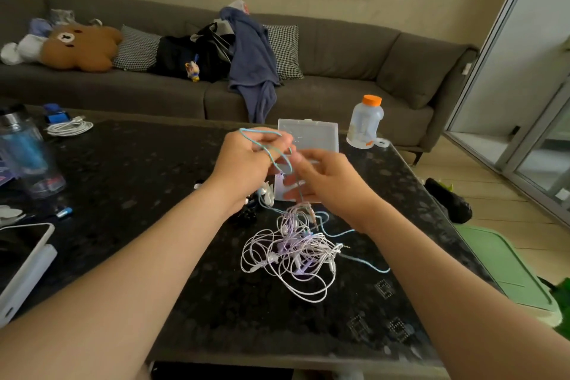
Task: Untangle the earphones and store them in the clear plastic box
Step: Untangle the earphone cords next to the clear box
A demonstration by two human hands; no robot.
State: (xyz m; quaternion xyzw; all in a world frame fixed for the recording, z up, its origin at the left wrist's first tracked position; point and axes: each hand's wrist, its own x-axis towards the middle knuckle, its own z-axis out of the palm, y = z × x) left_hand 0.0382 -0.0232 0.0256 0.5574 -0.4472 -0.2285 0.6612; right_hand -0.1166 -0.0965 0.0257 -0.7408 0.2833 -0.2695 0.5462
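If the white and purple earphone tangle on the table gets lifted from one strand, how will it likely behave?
The tangle looks thin and floppy, so it would probably sag. Its loops interlock, so most would likely rise together. The blue cord runs into it and may drag along.

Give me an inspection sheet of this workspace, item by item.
Surface: dark speckled stone table, mostly bare at the near edge.
Job's things: light blue earphone cord looped over the fingers; tangled pile of white and lilac earphones on the table; clear plastic box open behind the hands.
Clutter: orange-capped clear bottle, blue-tinted tumbler, white-cased tablet.
Grippers: left hand gripping the blue cord; right hand pinching it.
Cables: coiled white cable at far left.
Surroundings: grey sofa with a brown bear cushion.
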